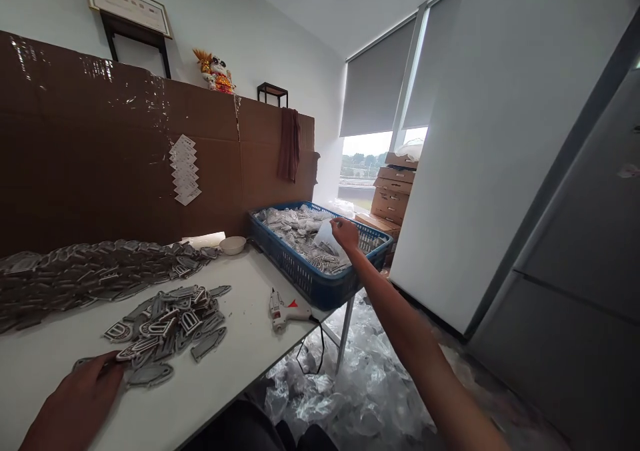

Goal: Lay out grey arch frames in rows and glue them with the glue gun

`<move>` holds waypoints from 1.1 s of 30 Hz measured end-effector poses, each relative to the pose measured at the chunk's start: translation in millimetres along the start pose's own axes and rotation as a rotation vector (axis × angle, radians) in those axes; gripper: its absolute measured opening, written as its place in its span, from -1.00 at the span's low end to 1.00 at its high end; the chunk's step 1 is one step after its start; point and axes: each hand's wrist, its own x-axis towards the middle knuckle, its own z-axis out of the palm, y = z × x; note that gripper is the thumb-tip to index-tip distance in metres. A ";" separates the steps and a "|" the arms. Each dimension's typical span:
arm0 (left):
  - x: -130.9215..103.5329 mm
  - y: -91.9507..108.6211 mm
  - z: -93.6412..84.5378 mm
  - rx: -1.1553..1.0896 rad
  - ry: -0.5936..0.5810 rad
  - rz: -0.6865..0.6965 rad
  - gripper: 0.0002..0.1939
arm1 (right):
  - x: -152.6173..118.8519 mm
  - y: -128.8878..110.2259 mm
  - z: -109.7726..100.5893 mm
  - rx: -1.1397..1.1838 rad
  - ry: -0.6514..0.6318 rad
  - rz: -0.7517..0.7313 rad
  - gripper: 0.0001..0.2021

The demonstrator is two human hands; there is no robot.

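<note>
Plastic bag (326, 238) on the far side is probably light and slippery, best held where my right hand (346, 234) pinches its edge; whether my left hand (83, 394) grips, I cannot tell.

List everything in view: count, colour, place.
Table: one, white, left
Pieces: many, grey, loose, stacked on table
Basket: one, blue, table's right
Glue gun: one, white, by basket
Bowl: one, pale, by basket
Plastic: plenty, clear, in, below basket
Cardboard: one, brown, behind table
Papers: several, white, on cardboard
Cloth: one, maroon, over cardboard
Figurine: one, multicoloured, above cardboard
Frame: one, gold, upper left
Boxes: several, brown, by window
Blinds: two, grey, window
Left hand: one, at pieces
Right hand: one, over basket
</note>
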 end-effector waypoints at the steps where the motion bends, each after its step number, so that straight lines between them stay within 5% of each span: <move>1: 1.2 -2.9 1.7 -0.036 -0.031 -0.021 -0.46 | -0.5 -0.5 0.0 0.001 0.009 0.004 -0.62; 12: -5.3 6.4 -3.2 -0.105 -0.136 -0.104 -0.42 | -1.9 1.2 7.8 0.040 -0.024 -0.088 -0.75; 33: -11.1 11.4 -6.2 -0.123 -0.160 -0.108 -0.33 | 8.4 22.9 25.3 0.144 -0.047 -0.253 -0.72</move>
